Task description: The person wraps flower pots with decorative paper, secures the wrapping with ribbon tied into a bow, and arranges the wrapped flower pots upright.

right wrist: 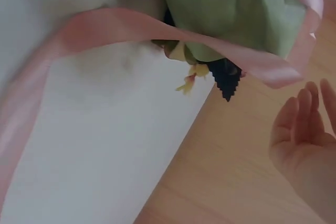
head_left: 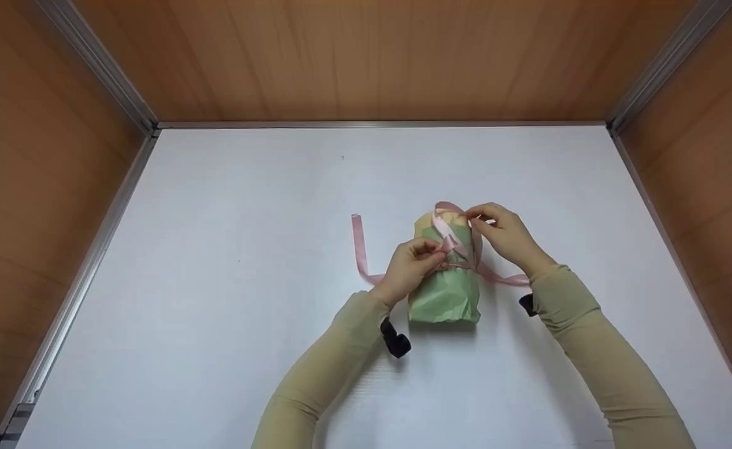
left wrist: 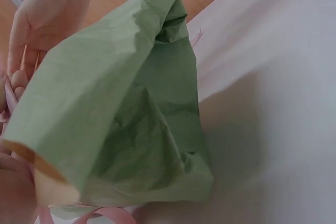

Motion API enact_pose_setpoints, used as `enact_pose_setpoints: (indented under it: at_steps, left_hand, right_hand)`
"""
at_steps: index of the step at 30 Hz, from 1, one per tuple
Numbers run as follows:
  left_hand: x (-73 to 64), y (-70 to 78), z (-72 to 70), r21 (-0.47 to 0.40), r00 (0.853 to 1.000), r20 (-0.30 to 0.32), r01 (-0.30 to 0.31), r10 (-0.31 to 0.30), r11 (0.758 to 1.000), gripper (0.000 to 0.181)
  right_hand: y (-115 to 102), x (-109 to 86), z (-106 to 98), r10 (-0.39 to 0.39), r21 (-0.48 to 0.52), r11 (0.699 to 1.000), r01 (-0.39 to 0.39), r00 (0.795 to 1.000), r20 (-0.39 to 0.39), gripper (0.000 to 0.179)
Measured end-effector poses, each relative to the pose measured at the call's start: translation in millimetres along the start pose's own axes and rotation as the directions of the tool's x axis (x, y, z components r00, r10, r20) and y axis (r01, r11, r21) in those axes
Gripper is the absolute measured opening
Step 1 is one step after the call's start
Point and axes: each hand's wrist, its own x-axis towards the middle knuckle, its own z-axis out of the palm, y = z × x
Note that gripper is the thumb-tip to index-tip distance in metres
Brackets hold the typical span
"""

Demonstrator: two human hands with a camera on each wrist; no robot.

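Observation:
A bundle in green paper (head_left: 444, 299) with a cream inner layer lies on the table, a pink ribbon (head_left: 444, 227) tied round its middle. My left hand (head_left: 411, 265) pinches the ribbon near the knot with thumb and fingers. At the bundle's top right, my right hand (head_left: 509, 237) has its fingertips right at a ribbon loop. In the right wrist view, this hand's bent fingers (right wrist: 302, 111) stand apart from the thumb, beside the ribbon's fold. A dark serrated leaf (right wrist: 227, 80) and a small yellow flower (right wrist: 194, 74) poke out from the paper there.
One ribbon tail (head_left: 360, 243) lies on the white table (head_left: 247, 206) left of the bundle; another (head_left: 509, 279) runs right under my right forearm. Wooden panels (head_left: 372, 62) with metal edging enclose the table. Black camera mounts (head_left: 396, 340) hang below both wrists.

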Motion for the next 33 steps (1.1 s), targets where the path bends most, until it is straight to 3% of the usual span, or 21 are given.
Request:
enact_pose_setpoints:
  at_steps: [4, 9, 12, 17, 19, 21, 28, 33]
  left_hand:
    - [-0.9, 0.6, -1.9, 0.015, 1.000, -0.009, 0.012, -0.012, 1.000, 0.016]
    - [-0.6, -0.9, -6.4, 0.056, 1.000, -0.017, 0.009, -0.008, 0.998, 0.016]
    - [0.4, -1.5, -9.0, 0.053, 1.000, -0.018, -0.004, 0.005, 0.999, 0.017]
    - [1.5, -0.4, -11.7, 0.063, 1.000, -0.011, -0.019, 0.020, 0.998, 0.017]
    - [1.7, 0.5, -13.1, 0.076, 1.000, -0.009, -0.015, 0.016, 0.997, 0.017]
    - [2.2, 1.5, -14.7, 0.090, 1.000, -0.009, -0.017, 0.018, 0.996, 0.017]
    - [4.2, 3.2, -19.0, 0.116, 0.999, 0.007, -0.054, 0.054, 0.992, 0.018]
    - [4.8, 5.0, -18.9, 0.136, 0.998, 0.011, -0.062, 0.061, 0.989, 0.018]
  right_hand:
    - [2, -7.0, 7, -0.065, -0.040, 0.997, 0.069, 0.994, 0.089, 0.036]
    - [-4, -7.3, 15, -0.114, -0.144, 0.979, 0.147, 0.970, 0.213, 0.050]
    - [-5, -4.9, 20, -0.133, -0.197, 0.964, 0.177, 0.967, 0.218, 0.042]
    - [-4, -4.4, 30, -0.225, -0.244, 0.936, 0.252, 0.965, 0.135, 0.012]
    - [-5, -6.1, 31, -0.243, -0.225, 0.939, 0.262, 0.964, 0.109, 0.005]
    - [-6, -7.9, 31, -0.246, -0.188, 0.946, 0.263, 0.963, 0.109, 0.011]
    - [-17, -8.7, 30, -0.184, -0.118, 0.968, 0.221, 0.947, 0.264, 0.022]
    - [-20, -8.6, 34, -0.157, -0.108, 0.975, 0.192, 0.949, 0.273, 0.013]
